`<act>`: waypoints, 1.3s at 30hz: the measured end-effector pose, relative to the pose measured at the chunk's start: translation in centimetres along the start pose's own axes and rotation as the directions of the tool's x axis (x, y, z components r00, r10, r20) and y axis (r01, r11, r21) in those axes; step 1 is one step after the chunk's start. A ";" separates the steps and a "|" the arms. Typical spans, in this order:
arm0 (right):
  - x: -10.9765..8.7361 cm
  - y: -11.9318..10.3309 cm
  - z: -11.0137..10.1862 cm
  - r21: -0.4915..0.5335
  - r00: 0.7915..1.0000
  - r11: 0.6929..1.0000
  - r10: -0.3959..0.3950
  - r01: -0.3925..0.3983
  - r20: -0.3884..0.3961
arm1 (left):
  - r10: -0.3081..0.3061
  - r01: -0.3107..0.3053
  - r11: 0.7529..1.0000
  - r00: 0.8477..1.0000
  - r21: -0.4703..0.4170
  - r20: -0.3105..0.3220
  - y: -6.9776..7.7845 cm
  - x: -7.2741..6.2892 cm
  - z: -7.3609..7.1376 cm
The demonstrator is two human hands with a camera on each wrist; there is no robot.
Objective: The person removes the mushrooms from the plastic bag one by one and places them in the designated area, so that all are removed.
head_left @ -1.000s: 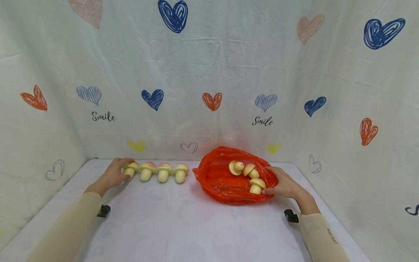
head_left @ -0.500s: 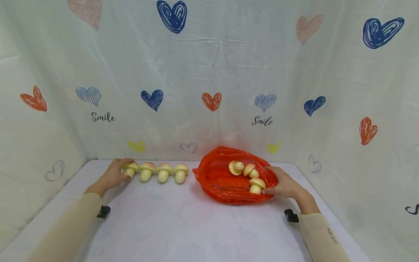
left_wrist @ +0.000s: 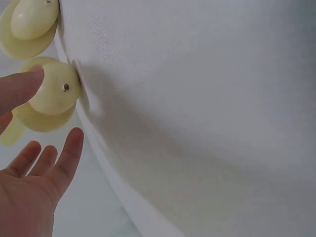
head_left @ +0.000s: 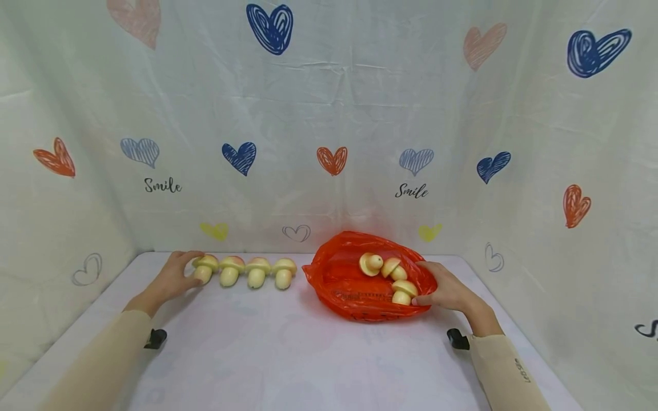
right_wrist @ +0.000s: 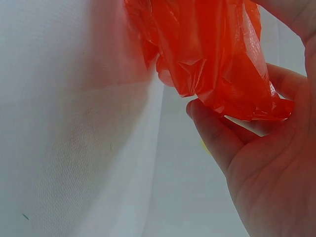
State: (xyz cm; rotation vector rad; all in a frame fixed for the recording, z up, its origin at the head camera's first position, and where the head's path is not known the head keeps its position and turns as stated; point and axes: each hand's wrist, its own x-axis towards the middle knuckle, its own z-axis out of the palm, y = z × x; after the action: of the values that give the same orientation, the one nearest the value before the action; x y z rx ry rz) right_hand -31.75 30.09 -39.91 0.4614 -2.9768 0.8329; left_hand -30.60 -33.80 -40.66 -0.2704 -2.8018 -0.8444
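Note:
Along the back of the table, toy mushrooms with pale stems and yellow-pink caps stand in a row. My left hand [head_left: 169, 279] is beside the leftmost mushroom [head_left: 204, 270], its fingers spread around it. In the left wrist view the fingers [left_wrist: 69, 155] are extended and apart from that mushroom [left_wrist: 57, 94], while the thumb overlaps it. To the right lies a red plastic bag [head_left: 329, 274], mouth facing me, with three mushrooms [head_left: 404, 292] inside. My right hand [head_left: 449, 288] grips the bag's right side, thumb at the mouth; the right wrist view shows the gathered red plastic [right_wrist: 212, 59] between its fingers.
Next to the leftmost mushroom stand three others [head_left: 257, 272], nearly touching side by side. A white curtain [head_left: 329, 194] printed with hearts rises behind and beside the white table [head_left: 288, 354]. Black wrist devices [head_left: 457, 339] sit under both sleeves.
My left hand has loosened from the leftmost mushroom and drawn slightly left, leaving it standing in the row. The right hand and the bag have stayed in place.

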 end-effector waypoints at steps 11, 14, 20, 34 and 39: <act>0.0 0.0 0.0 0.001 1.000 1.000 0.008 -0.008 0.003 | 0.037 -0.038 0.999 0.998 -0.013 -0.048 1.6 -2.3 -0.5; 0.0 -0.2 0.0 0.000 1.000 1.000 0.010 -0.010 0.002 | 0.076 -0.080 0.996 0.995 -0.046 -0.070 2.6 -2.8 -0.2; 0.0 -0.1 0.0 0.006 1.000 1.000 0.003 -0.003 0.002 | 0.156 -0.166 0.982 0.982 -0.092 -0.105 5.0 -3.5 1.1; 0.1 -0.1 -0.1 0.007 1.000 1.000 0.012 -0.012 -0.003 | 0.391 -0.406 0.901 0.913 -0.156 -0.117 11.9 -2.9 5.3; 0.1 0.0 0.0 0.008 1.000 1.000 0.009 -0.009 0.005 | 0.441 -0.446 0.879 0.895 -0.171 -0.069 15.0 -3.0 6.6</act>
State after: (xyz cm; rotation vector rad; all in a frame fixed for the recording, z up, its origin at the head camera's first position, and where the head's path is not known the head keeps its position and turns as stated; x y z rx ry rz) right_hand -31.86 30.06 -39.86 0.4505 -2.9830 0.8467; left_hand -25.19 -18.15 -38.91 -0.8841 -2.4763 -0.9727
